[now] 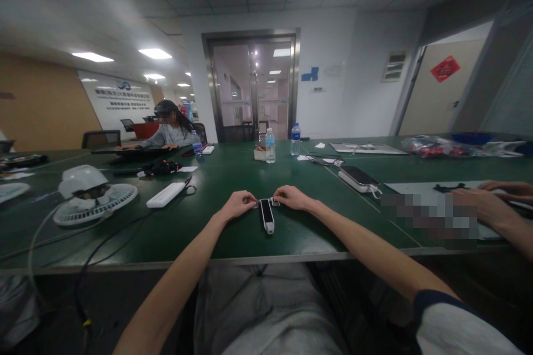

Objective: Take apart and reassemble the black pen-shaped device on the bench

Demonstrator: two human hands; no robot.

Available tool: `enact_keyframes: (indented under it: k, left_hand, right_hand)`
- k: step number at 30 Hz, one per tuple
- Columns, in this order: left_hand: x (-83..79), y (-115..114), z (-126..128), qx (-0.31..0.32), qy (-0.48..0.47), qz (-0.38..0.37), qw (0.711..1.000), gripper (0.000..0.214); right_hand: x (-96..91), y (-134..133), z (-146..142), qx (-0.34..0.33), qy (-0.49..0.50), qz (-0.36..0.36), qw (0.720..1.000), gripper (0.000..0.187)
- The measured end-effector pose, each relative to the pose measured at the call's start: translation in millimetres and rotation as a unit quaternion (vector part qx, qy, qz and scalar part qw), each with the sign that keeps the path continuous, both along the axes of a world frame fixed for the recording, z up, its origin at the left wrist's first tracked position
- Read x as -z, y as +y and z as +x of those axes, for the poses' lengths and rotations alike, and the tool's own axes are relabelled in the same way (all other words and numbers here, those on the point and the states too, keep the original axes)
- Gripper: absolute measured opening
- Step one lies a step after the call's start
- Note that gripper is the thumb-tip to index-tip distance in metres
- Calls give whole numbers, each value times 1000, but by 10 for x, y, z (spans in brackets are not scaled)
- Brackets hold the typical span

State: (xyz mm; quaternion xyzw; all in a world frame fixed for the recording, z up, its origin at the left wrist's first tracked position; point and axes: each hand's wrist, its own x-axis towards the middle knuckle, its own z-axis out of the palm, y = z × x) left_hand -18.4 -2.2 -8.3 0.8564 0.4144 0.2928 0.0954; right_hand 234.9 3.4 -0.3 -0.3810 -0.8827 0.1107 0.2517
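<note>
A slim black-and-white handheld device [266, 216] lies lengthwise on the green table [316, 222], pointing towards me. My left hand [238, 204] and my right hand [293, 197] come in from either side. Their fingertips pinch the far end of the device, where small pale parts stick out sideways. The hands hide little of its body, and I cannot make out what those small parts are.
A co-worker's hands [499, 194] rest on a pale sheet [420, 188] at right, partly pixelated. A phone-like device with cable [358, 180], white power bank [165, 195], small white fan [94, 197], water bottles [270, 147] and plastic bags [437, 147] stand around. Another person [170, 136] sits far left.
</note>
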Motion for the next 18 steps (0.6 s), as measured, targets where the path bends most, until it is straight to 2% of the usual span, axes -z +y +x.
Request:
enact_keyframes:
  k: [5, 11, 18]
  left_hand:
    - [-5, -3, 1, 4, -1, 0, 1000, 19]
    - [3, 7, 3, 3, 0, 1, 1000, 20]
    - [32, 38, 0, 1, -1, 7, 1000, 20]
  right_hand:
    - [11, 6, -5, 13, 9, 15, 1000, 21]
    - [-36, -35, 3, -2, -5, -9, 1000, 24]
    - [8, -13, -10, 2, 15, 20, 1000, 20]
